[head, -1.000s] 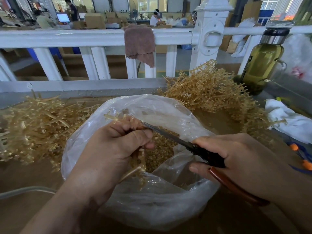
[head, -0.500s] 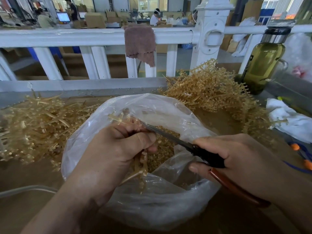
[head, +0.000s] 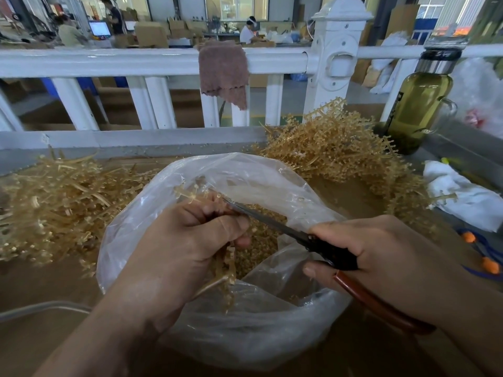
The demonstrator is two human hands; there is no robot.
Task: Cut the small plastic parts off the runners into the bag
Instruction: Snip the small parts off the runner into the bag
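Observation:
A clear plastic bag [head: 261, 330] stands open in front of me, with a heap of small tan cut parts [head: 262, 240] inside. Over its mouth my left hand [head: 185, 246] grips a tan runner [head: 226, 270] whose ends stick out above and below the fist. My right hand [head: 381, 262] holds scissors [head: 321, 244] with red-brown handles; the blades reach left to the runner at my left fingers. Whether the blades are closed is hidden by the fingers.
Piles of tan runners lie to the left [head: 54, 202] and at the back right [head: 340, 148]. A white railing [head: 152, 61] with a brown cloth [head: 223, 72] runs behind. At the right are a green bottle [head: 419, 107], a white rag [head: 462, 197] and orange-tipped tools [head: 487, 262].
My left hand has turned the runner slightly and the blade tip sits a little deeper between the fingers. The right hand has hardly moved.

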